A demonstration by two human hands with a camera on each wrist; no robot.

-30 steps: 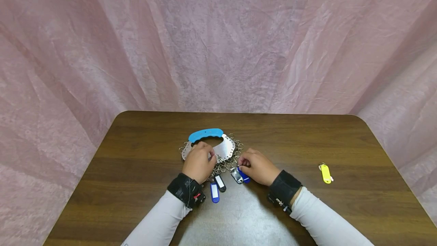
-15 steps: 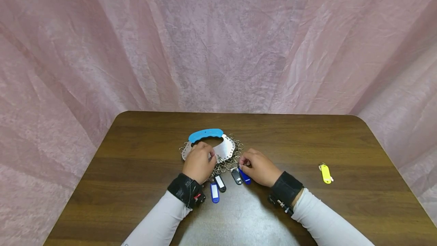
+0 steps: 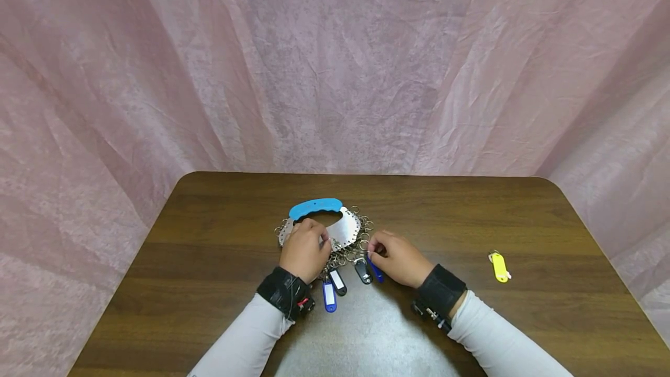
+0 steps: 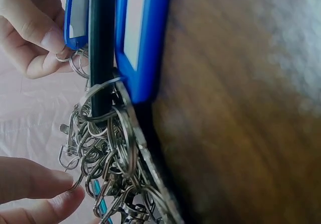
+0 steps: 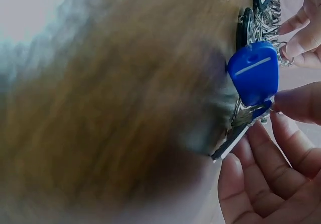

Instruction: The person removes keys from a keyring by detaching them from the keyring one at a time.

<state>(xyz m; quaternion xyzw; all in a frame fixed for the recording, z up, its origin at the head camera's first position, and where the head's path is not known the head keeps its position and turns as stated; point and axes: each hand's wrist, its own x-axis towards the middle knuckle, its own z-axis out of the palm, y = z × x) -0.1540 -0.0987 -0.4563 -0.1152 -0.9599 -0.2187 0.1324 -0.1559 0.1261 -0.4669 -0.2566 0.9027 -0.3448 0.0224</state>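
A metal key holder with a blue handle (image 3: 315, 208) and a holed plate (image 3: 344, 230) lies on the table, key rings hooked around its rim. My left hand (image 3: 307, 247) reaches over the plate; thumb and finger pinch a metal ring (image 4: 75, 180) at the cluster. At the plate's right side, my right hand (image 3: 396, 258) pinches a small ring between thumb and finger, close by a blue-headed key (image 5: 255, 74). Toward me hang a blue tag (image 3: 329, 297), a black tag (image 3: 337, 281) and a black fob with silver parts (image 3: 363, 271).
A yellow key tag (image 3: 499, 267) with a ring lies off to the right on the brown wooden table (image 3: 220, 284). Pink cloth (image 3: 335, 63) hangs behind the table's far edge. Black straps with cameras (image 3: 285, 291) sit on both wrists.
My right hand has shifted slightly to the right. The black fob beside it has turned, showing darker and less shiny, and the blue piece has swung a little. My left hand stays put.
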